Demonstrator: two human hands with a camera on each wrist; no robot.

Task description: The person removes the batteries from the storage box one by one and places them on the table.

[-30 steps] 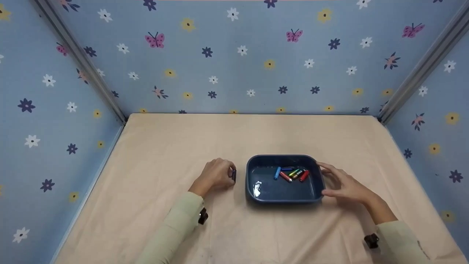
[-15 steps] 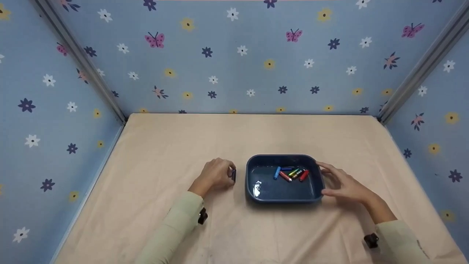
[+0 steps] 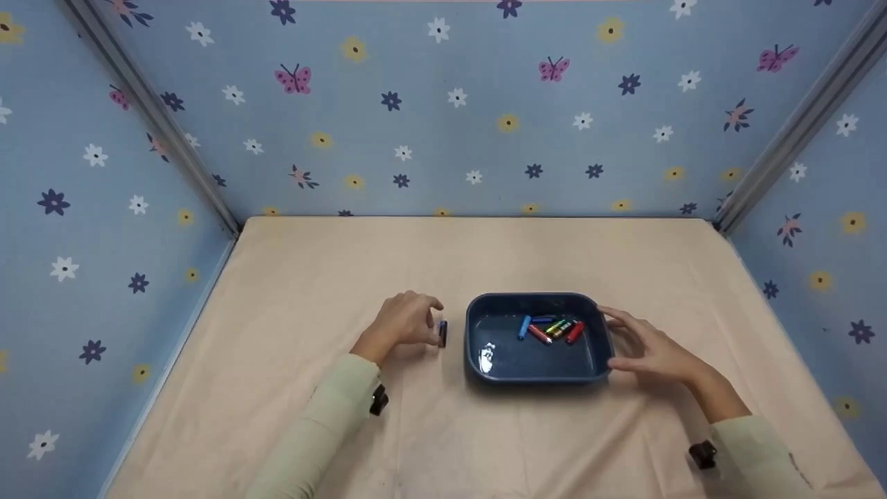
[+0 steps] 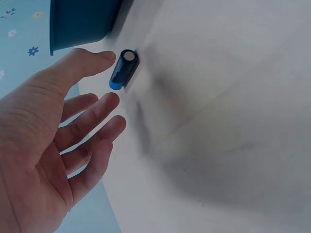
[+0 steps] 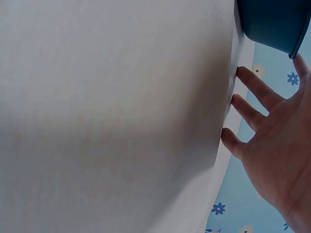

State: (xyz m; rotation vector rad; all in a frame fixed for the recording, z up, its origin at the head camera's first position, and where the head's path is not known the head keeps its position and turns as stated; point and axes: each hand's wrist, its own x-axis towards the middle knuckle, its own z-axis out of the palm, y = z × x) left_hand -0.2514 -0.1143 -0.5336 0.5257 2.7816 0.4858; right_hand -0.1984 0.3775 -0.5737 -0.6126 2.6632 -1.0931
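Observation:
A dark blue battery (image 3: 443,334) lies on the cloth, left of a blue rectangular dish (image 3: 540,380). My left hand (image 3: 405,320) is just left of that battery, thumb and fingers spread apart. In the left wrist view the battery (image 4: 124,69) has a bright blue band at one end and sits just beyond the fingertips. Several small batteries (image 3: 558,328) in blue, red, green and gold lie together inside the dish, right of its middle. My right hand (image 3: 651,352) touches the dish's right side with thumb and forefinger extended; its other fingertips rest on the cloth in the right wrist view.
A beige cloth (image 3: 332,270) with some creases covers the table. Blue walls (image 3: 443,152) with flowers and butterflies enclose it at the back and both sides, with grey posts (image 3: 166,125) at the corners. A small black device sits at each wrist.
My left hand has let go of the battery and opened, drawing slightly back and to the left. The battery stays in place on the cloth. My right hand and the dish have not moved.

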